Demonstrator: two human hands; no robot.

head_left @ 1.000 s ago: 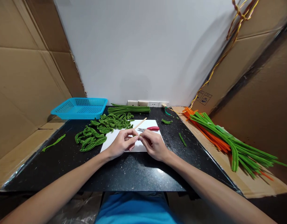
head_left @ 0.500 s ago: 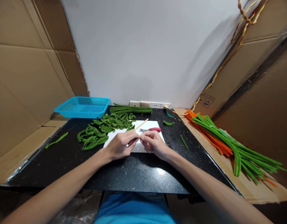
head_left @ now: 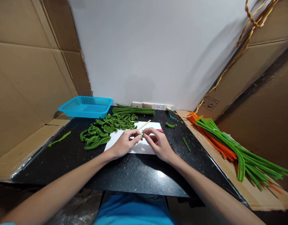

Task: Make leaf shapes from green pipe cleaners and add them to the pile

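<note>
My left hand (head_left: pixel 125 143) and my right hand (head_left: pixel 158 143) meet over a white sheet (head_left: pixel 136 147) on the black table (head_left: pixel 125 172). Both pinch a small green pipe-cleaner piece (head_left: pixel 141 135) between their fingertips. A thin wooden stick (head_left: pixel 145 125) pokes out from the left hand's fingers toward the wall. Red-handled pliers (head_left: pixel 160 130) lie on the sheet just behind the right hand, mostly hidden by it.
A pile of curled green pieces (head_left: pixel 106 128) lies left of the sheet, a blue basket (head_left: pixel 86 106) behind it. Straight green stems (head_left: pixel 133 110) lie by the wall sockets. Long green and orange stems (head_left: pixel 225 140) lie on cardboard at right. Cardboard walls stand on both sides.
The view has shifted a little, so everything sits further right in the frame. My fingertips have closed in together, and a green piece now shows between them.
</note>
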